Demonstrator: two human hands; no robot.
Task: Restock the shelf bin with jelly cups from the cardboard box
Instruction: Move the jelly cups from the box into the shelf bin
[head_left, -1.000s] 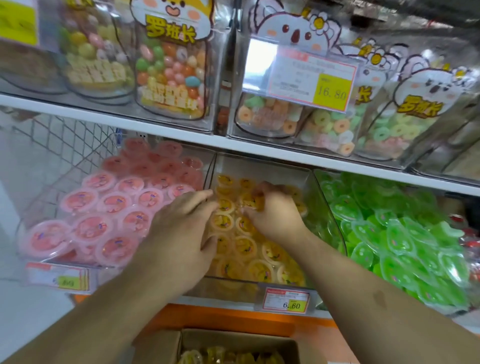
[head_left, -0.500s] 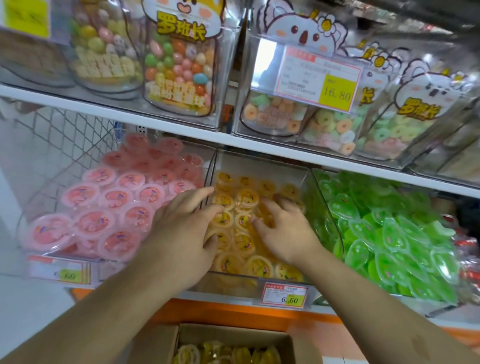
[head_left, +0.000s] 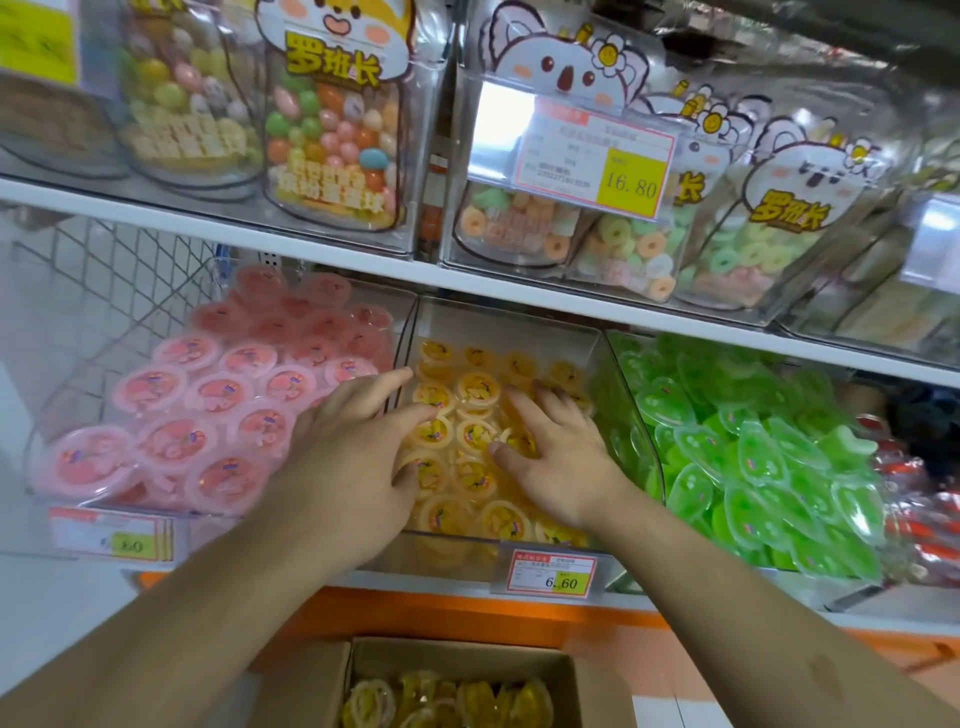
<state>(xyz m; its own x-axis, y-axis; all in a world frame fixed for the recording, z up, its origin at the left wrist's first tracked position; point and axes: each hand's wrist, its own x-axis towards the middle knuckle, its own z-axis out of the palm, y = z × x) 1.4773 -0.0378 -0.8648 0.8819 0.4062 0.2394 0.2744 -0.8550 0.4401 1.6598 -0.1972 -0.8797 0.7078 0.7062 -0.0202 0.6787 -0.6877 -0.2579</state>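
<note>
Both hands lay flat with fingers spread on the yellow jelly cups (head_left: 478, 389) in the clear shelf bin (head_left: 613, 364) at frame centre: left hand (head_left: 353, 457), right hand (head_left: 561, 457). Pink jelly cups (head_left: 218, 395) sat left, green jelly packs (head_left: 753, 441) right, and the cardboard box (head_left: 467, 660) lay open at bottom centre.

- Bright, even store light from above; shadows are faint.
- White glare on the clear bag fronts (head_left: 498, 119) on the upper shelf, far right of centre.
- Wide-angle bending curves the shelf edge (head_left: 675, 327).
- Slight motion softness throughout; left price label (head_left: 111, 535) blurred.
</note>
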